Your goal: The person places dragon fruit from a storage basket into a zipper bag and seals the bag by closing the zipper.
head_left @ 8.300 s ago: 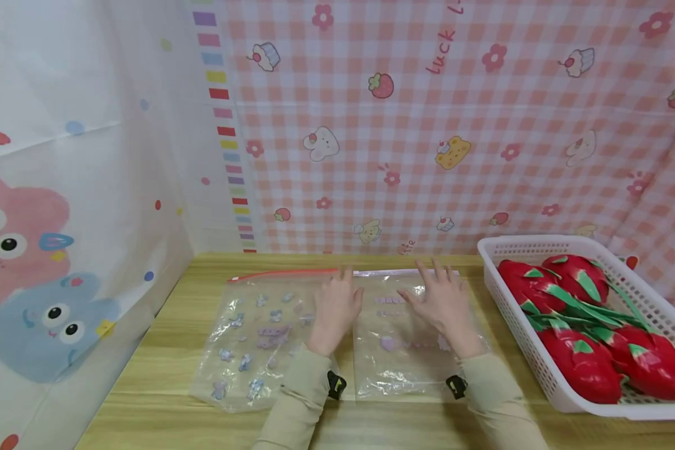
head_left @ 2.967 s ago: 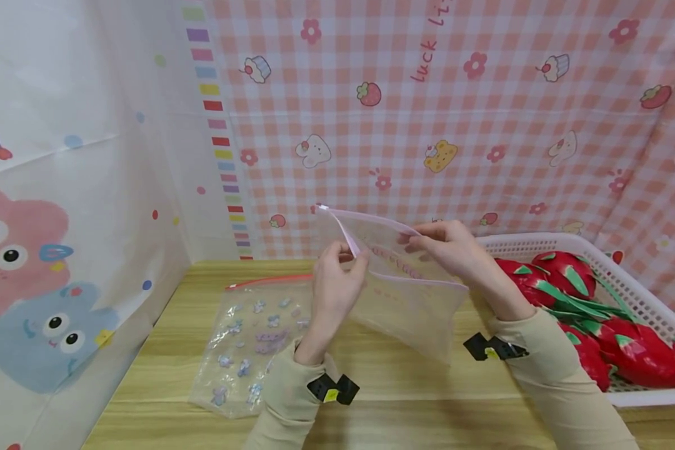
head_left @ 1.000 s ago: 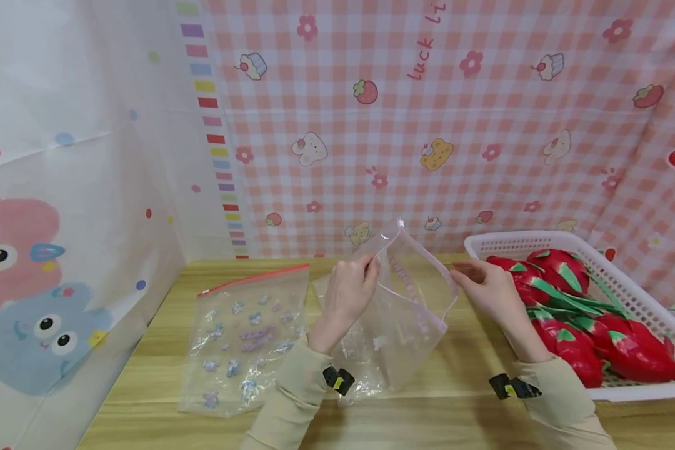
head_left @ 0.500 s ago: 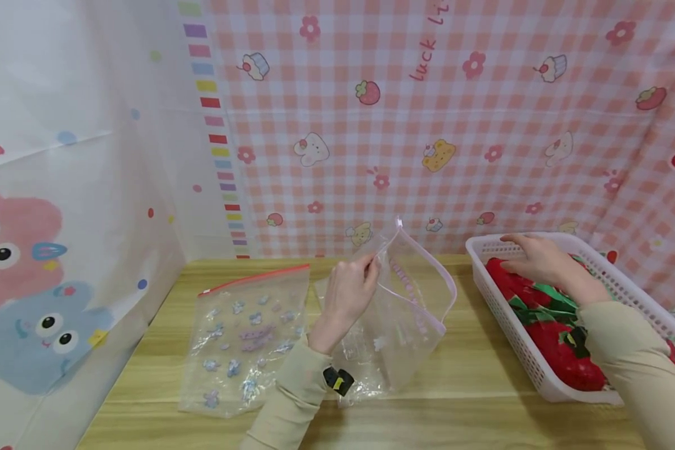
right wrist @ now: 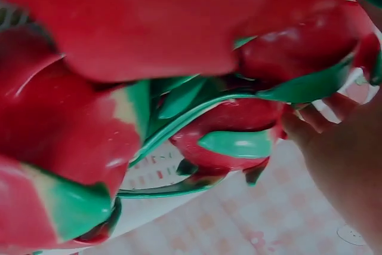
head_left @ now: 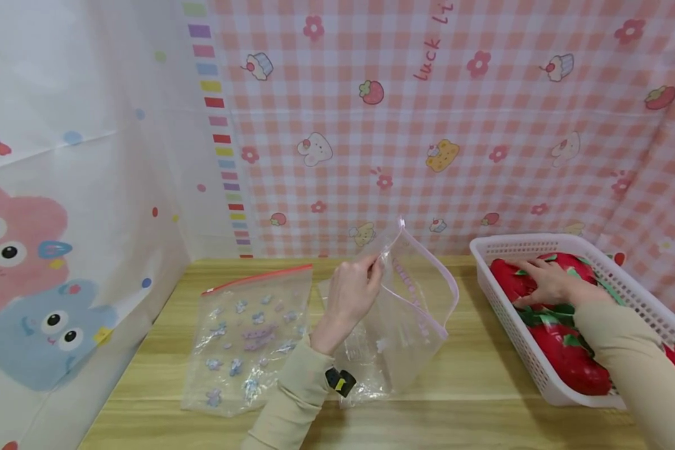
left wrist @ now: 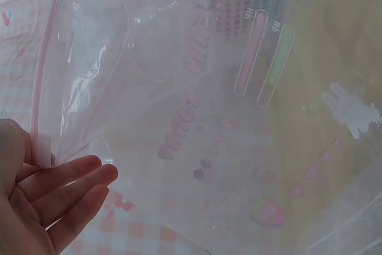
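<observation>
My left hand [head_left: 351, 294] pinches the edge of a clear zip bag [head_left: 410, 319] between thumb and forefinger. Its lilac zip strip gapes wide, slider at the top, and pink printing shows on the plastic. In the left wrist view the other fingers [left wrist: 65, 195] stand loose beside the bag's rim. My right hand [head_left: 551, 284] reaches into the white basket [head_left: 517, 350], fingers spread across a red dragon fruit [head_left: 503, 278] with green leaf tips. Around it lie more toy-like dragon fruits, one being the near fruit [head_left: 568, 362]. The right wrist view shows fingertips [right wrist: 316, 117] partly behind the fruit.
A second clear zip bag [head_left: 253, 344] with a red zip strip and blue and purple prints lies flat on the wooden table [head_left: 157, 387] at the left. A pink checked cloth [head_left: 399, 144] hangs behind, and a white printed cloth [head_left: 90, 219] at the left.
The lilac-zip bag was lifted off the table and pulled open. My right hand then let go of its rim and moved right, down onto a dragon fruit; the left hand kept hold.
</observation>
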Available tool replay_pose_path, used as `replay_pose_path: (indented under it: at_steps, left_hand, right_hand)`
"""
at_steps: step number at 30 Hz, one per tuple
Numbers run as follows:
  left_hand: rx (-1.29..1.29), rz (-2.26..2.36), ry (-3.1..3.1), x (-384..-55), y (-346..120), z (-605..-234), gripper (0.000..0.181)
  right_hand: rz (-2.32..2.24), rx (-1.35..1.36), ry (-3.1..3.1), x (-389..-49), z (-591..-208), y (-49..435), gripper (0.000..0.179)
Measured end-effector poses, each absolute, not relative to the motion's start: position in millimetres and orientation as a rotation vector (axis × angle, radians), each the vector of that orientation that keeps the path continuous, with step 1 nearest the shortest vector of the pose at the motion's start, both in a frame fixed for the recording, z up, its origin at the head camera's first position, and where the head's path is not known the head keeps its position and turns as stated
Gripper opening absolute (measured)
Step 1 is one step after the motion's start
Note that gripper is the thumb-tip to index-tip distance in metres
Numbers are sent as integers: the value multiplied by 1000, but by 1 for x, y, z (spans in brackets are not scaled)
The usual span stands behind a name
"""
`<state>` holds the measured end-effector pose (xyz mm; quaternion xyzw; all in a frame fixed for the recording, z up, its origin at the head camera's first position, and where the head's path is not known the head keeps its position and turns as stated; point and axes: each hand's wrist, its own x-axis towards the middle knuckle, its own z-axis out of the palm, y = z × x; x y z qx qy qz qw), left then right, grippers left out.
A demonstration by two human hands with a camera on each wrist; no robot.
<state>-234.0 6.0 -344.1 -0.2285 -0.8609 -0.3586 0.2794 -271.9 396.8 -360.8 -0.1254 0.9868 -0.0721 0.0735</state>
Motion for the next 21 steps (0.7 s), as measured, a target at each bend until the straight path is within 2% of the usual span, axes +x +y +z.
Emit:
replay_pose_path:
  at_steps: [7, 21]
  left_hand:
    - [-617, -980, -2311, -234, 9, -344, 22]
    - [-615, -981, -2316, -233, 11, -343, 23]
  right_hand:
    - [-222, -490, 3025, -273, -371, 404, 94]
    - [-176, -616, 3139, -268, -375, 404, 85]
